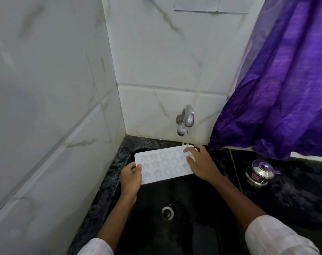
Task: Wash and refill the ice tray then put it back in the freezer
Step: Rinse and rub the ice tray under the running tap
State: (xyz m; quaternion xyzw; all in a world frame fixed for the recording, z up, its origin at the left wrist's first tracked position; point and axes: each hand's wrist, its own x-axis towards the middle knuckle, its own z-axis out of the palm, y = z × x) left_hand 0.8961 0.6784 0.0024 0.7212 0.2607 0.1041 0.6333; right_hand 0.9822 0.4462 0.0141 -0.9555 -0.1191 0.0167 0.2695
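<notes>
A white ice tray (163, 163) with several small shaped moulds is held flat over the black sink (182, 203). My left hand (131, 174) grips its near left corner. Over the tray's right end lies my right hand (200, 161), fingers spread on the moulds. Water runs from the chrome tap (185, 119) on the tiled wall and falls onto the tray's far right edge, just beyond my right fingers.
The sink's drain (167, 212) lies below the tray. A speckled black counter (108, 177) rims the sink on the left. A small steel lidded pot (259, 173) stands on the counter at the right, under a purple curtain (285, 89). White tiled walls close the corner.
</notes>
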